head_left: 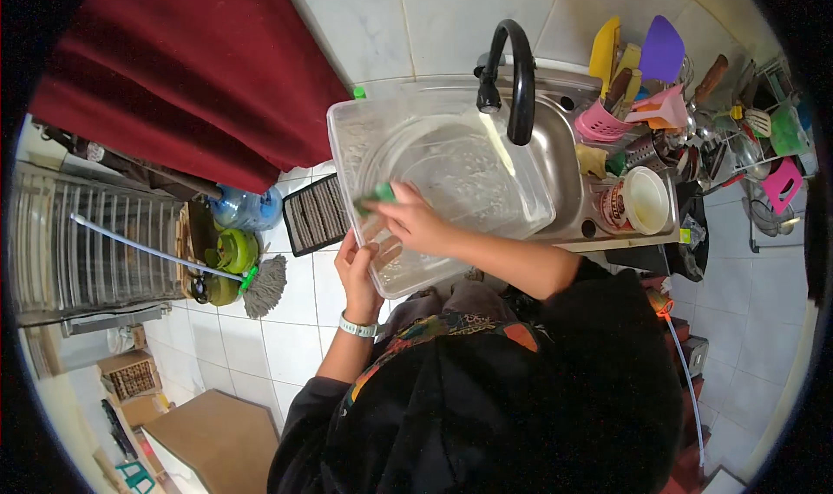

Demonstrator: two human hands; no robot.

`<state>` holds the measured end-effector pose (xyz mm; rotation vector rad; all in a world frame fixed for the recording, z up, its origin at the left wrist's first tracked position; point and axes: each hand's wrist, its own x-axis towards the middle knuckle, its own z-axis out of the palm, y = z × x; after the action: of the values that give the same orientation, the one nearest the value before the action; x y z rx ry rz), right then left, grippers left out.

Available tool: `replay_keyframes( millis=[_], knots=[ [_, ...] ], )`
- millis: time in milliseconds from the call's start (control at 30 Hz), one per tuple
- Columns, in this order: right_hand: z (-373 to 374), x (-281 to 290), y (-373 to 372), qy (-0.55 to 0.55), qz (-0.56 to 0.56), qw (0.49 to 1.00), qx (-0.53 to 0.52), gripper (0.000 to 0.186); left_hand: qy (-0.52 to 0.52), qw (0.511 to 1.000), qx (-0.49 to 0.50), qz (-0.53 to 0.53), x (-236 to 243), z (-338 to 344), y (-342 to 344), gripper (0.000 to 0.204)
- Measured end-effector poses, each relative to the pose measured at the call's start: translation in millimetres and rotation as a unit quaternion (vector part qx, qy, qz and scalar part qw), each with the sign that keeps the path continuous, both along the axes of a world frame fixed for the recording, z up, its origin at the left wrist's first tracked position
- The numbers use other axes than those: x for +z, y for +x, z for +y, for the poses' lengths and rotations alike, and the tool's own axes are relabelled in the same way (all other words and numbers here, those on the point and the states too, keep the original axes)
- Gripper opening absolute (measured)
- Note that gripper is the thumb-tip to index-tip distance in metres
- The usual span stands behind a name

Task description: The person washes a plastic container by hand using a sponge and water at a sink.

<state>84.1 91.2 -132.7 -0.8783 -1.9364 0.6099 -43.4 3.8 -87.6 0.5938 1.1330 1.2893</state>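
We had a clear tub [460, 164] in front of us, just before our body and partly over the left side of the sink [566, 160]; whether its underside rested on the sink's edge we could not tell. Its open side faced up toward us, and whitish streaks and droplets ran across its floor.

Our left hand [354, 273] pinched the tub's left edge toward the near corner, fingers curled and thumb closed on the plastic, with a pale watch [357, 327] on the wrist. Our right hand [412, 221] reached in across the near side and pinched a green sponge [376, 197] between thumb and fingers, by the tub's left wall; the sponge was partly hidden by the fingers. The two hands were close together but apart.

Above the tub's far right part arched a black faucet [521, 86]. To the right, a pink basket [599, 124] stood beyond the basin, packed with utensils, among them a yellow spatula [602, 50] and a purple spatula [662, 49]. Nearer us on that side was a white bucket [649, 201]. To the left, a dark-framed mat [315, 215] lay on the tiled floor [291, 338], a mop [265, 287] stood near a green gas cylinder [232, 251], and a red curtain [191, 69] hung behind.
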Motion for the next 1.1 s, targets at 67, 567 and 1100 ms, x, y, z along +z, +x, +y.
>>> replay_keyframes(
  millis=[67,567,1100],
  knots=[
    [-6.8,-3.6,33.3,-0.026,-0.025,0.997,0.065,0.034,0.053,0.998,0.013,0.011,4.5,-2.9,-2.1,0.054],
    [-21.8,36.4,7.7,-0.016,-0.084,0.977,0.197,0.014,0.039,0.997,0.027,-0.058,-0.9,8.9,-9.8,0.049],
    [-26.2,153.1,149.7,-0.322,-0.187,0.909,0.186,0.035,-0.06,0.992,-0.047,-0.105,72.1,39.3,-42.5,0.074]
  ],
)
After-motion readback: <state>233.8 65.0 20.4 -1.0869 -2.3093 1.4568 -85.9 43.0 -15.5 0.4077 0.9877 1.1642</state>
